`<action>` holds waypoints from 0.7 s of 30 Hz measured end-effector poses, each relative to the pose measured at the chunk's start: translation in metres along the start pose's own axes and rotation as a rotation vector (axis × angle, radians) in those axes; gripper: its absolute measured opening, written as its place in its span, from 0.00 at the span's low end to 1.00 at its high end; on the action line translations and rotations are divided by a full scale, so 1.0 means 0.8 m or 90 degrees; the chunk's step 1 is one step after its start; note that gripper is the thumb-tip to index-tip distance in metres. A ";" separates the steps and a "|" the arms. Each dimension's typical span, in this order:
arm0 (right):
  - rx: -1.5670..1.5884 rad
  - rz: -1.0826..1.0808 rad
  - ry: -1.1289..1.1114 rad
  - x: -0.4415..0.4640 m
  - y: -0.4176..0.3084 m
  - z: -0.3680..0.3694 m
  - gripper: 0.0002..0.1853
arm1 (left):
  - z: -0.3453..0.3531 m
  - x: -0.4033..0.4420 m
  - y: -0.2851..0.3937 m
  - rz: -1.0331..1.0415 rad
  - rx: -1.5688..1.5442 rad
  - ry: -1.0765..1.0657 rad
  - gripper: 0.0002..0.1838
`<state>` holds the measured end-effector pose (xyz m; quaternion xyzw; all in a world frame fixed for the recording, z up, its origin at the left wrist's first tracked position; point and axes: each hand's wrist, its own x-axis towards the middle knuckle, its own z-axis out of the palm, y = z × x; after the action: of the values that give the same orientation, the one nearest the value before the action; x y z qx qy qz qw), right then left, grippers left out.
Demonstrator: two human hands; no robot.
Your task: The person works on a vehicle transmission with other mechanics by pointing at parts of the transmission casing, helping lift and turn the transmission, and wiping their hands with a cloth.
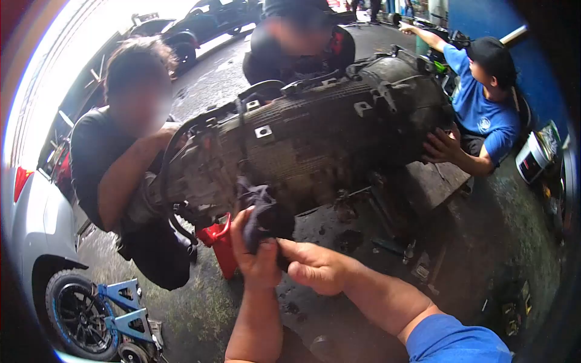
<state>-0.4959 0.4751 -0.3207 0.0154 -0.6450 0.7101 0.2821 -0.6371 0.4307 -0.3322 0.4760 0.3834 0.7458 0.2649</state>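
A dark rag (270,213) is bunched up in front of me, in my two hands. My left hand (258,260) grips it from the left, fingers curled around its side. From the right, my right hand (319,266) pinches the rag's lower edge between thumb and fingers. Just beyond the rag lies a large, grimy vehicle transmission (302,136), stretching across the view, its round bell housing to the right. The rag overlaps the transmission's lower side in view; whether they touch I cannot tell.
A red stand (223,245) and a flat board (437,184) show below the transmission. Three people surround it; the one at right rests a hand (442,146) on it. Blue metal stands (128,311) and a wheel (80,314) are lower left, a white bucket (534,158) at right.
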 end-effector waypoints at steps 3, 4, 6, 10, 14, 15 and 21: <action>0.531 -0.093 0.018 0.007 0.033 -0.021 0.23 | -0.026 -0.007 0.001 -0.074 -0.211 -0.107 0.38; 0.488 0.006 0.141 0.010 0.035 -0.018 0.23 | -0.013 -0.013 0.005 -0.222 -0.406 -0.197 0.43; 0.142 -0.061 0.323 0.007 0.078 0.005 0.22 | -0.001 -0.006 0.005 -0.117 0.032 -0.299 0.46; -0.279 -0.163 0.157 -0.007 0.065 -0.015 0.30 | 0.016 0.000 0.015 -0.105 0.123 -0.237 0.34; -0.328 -0.041 0.132 0.003 0.025 -0.009 0.26 | 0.017 -0.002 0.019 -0.176 0.030 -0.132 0.17; -0.328 -0.041 0.138 0.006 0.034 -0.007 0.26 | 0.016 -0.001 0.018 -0.216 -0.058 -0.105 0.14; -0.508 -0.103 0.139 0.003 0.037 -0.004 0.16 | 0.020 0.010 0.017 -0.256 -0.064 0.015 0.13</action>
<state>-0.5094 0.4790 -0.3468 -0.1199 -0.8324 0.3773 0.3877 -0.6257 0.4341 -0.3131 0.3675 0.4357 0.7018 0.4273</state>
